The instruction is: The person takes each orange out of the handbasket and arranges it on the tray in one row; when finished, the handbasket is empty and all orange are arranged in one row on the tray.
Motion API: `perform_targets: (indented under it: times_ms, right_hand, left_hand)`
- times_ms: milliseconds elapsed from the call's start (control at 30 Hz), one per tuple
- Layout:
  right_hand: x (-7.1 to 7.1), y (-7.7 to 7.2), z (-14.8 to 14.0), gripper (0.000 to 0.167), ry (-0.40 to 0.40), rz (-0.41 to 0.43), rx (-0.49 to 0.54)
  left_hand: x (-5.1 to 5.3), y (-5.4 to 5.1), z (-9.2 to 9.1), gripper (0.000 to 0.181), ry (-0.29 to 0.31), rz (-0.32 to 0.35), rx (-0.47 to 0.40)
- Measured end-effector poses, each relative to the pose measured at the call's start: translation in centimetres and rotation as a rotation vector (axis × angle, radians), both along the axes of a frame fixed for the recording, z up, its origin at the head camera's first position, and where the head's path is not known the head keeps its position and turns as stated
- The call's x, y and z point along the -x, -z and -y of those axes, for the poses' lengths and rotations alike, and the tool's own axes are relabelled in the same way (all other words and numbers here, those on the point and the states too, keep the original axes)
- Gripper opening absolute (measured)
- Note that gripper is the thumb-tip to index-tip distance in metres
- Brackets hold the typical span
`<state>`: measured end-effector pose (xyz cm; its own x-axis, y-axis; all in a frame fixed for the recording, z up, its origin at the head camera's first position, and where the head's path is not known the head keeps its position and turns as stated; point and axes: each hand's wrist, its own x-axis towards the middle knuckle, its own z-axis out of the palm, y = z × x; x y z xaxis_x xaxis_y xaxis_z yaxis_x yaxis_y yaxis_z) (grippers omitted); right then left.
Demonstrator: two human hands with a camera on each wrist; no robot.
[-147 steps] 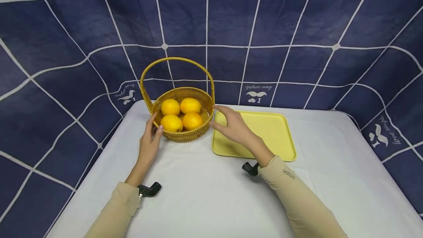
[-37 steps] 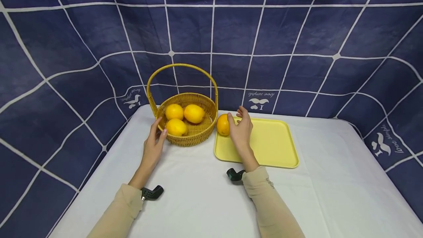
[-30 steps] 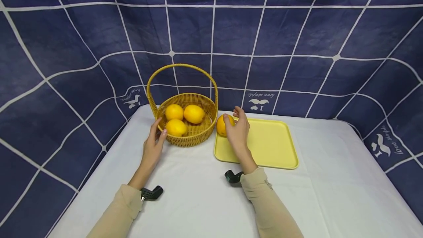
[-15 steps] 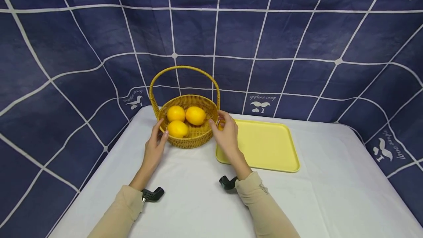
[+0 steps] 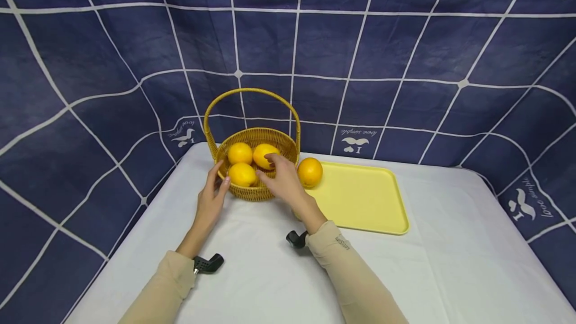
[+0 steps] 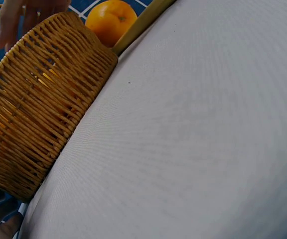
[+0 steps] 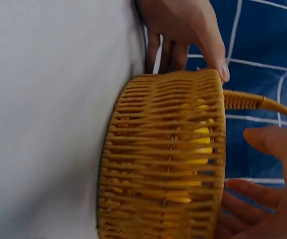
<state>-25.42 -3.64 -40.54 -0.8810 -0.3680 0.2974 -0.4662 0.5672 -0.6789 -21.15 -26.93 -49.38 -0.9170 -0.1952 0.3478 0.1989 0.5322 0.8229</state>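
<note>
A woven basket [image 5: 252, 192] with a tall handle holds three yellow fruits, lemon-like in colour. My left hand [image 5: 209, 204] rests against the basket's left side, its thumb and fingertips at the rim. My right hand [image 5: 284, 181] reaches over the front right rim, fingers spread about the right-hand fruit [image 5: 261, 156]; whether they touch it I cannot tell. The other two, an upper fruit [image 5: 240, 153] and a lower fruit [image 5: 242, 175], lie to the left. An orange [image 5: 310, 172] sits at the left end of the yellow tray [image 5: 360, 199], beside the basket.
A white cloth [image 5: 252, 274] covers the table. Behind it hangs a dark blue curtain [image 5: 342, 44] with white grid lines. The basket's handle [image 5: 252, 90] arches above the fruits, near my right hand.
Since the oldest frame, the orange has left the basket and lies on the tray, released by my right hand. That hand has then moved left, back over the basket. My left hand stays at the rim.
</note>
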Motion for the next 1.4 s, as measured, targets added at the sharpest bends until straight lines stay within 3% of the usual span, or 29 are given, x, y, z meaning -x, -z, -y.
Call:
perform_targets:
  times_ms: [267,533,767,1100,1400]
  right_hand:
    - [1.2,0.1,3.5,0.056,-0.125,0.027,-0.16]
    - [1.9,-0.3,5.6,0.065,-0.077,0.089,-0.236]
    - [2.3,-0.1,6.6,0.073,-0.064,0.13,-0.281]
    - [1.9,0.1,5.6,0.078,0.023,0.084,-0.184]
    - [1.0,-2.1,3.4,0.075,0.152,0.002,0.007]
  left_hand:
    - [-0.2,0.2,0.0,0.058,0.002,0.021,-0.008]
    - [0.0,-0.5,0.4,0.056,-0.005,-0.002,0.006]
    - [-0.1,-0.4,0.5,0.056,0.0,-0.004,0.002]
    - [-0.2,0.0,0.2,0.057,-0.002,0.012,-0.012]
    - [-0.1,0.1,0.0,0.056,-0.007,0.014,-0.012]
